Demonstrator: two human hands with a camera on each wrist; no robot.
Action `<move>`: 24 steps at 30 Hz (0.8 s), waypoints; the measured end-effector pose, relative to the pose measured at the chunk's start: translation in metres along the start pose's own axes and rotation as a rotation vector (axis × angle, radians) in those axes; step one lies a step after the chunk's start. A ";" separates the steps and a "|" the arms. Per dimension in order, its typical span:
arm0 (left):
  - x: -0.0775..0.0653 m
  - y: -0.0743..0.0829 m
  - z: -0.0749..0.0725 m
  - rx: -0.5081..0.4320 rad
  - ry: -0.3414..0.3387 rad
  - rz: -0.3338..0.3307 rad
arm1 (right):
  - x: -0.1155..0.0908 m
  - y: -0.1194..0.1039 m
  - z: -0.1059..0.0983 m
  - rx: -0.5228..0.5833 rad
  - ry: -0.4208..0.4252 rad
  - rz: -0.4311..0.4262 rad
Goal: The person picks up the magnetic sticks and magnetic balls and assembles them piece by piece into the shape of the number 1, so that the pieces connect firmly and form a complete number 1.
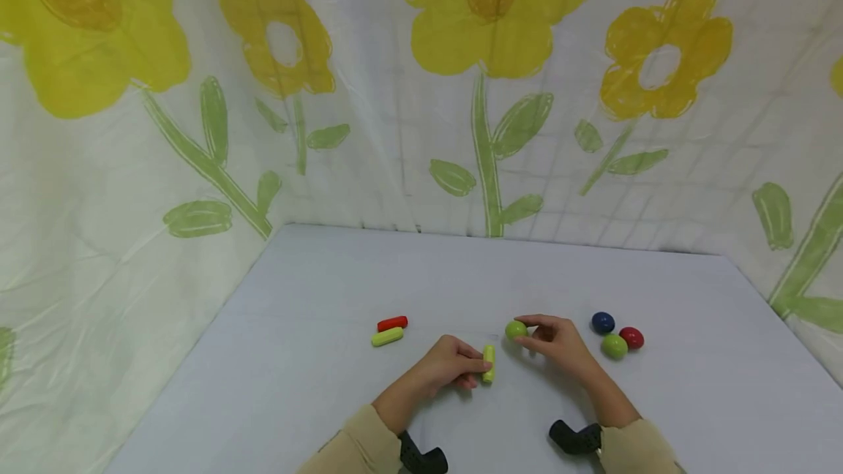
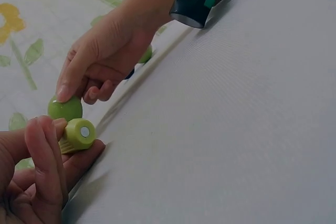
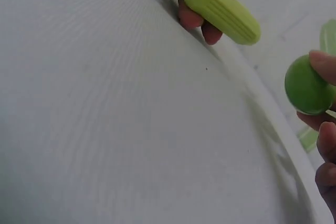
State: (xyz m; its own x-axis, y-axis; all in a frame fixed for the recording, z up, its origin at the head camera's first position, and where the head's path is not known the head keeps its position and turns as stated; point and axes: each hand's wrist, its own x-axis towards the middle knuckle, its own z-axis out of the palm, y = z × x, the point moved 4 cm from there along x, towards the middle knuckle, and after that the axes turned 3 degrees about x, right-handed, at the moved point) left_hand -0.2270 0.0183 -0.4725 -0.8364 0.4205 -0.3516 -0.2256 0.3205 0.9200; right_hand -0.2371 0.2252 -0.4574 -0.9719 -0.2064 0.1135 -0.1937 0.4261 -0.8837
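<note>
At the lower centre of the head view we see a left hand (image 1: 454, 364) pinching a yellow-green, ribbed rod (image 1: 489, 364); the left wrist view shows us a pale round disc (image 2: 85, 131) in its end. Farther right, a right hand (image 1: 556, 342) grasps a glossy green ball (image 1: 516, 330), apart from the rod. Left of these we find a red rod (image 1: 392, 324) beside a second yellow-green rod (image 1: 387, 337); at lower right, a dark blue ball (image 1: 602, 323), a red ball (image 1: 633, 338) and a second green ball (image 1: 615, 347) lie clustered.
</note>
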 end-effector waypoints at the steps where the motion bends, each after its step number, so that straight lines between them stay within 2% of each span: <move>1: 0.001 0.000 0.000 -0.004 0.002 0.001 | 0.002 -0.001 0.002 0.005 -0.009 -0.001; 7: 0.003 0.001 -0.001 -0.005 0.023 -0.001 | 0.016 -0.004 0.012 0.012 -0.067 -0.031; 13: 0.005 0.005 0.000 -0.018 0.031 -0.011 | 0.027 -0.007 0.017 0.027 -0.076 -0.062; 24: 0.005 0.009 0.003 -0.027 0.042 -0.001 | 0.030 -0.009 0.023 0.110 -0.102 -0.045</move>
State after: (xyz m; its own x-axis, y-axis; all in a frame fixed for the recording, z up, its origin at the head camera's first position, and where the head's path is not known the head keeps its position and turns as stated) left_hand -0.2320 0.0256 -0.4670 -0.8564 0.3841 -0.3451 -0.2392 0.2973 0.9243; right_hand -0.2611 0.1951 -0.4570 -0.9429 -0.3137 0.1121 -0.2150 0.3162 -0.9240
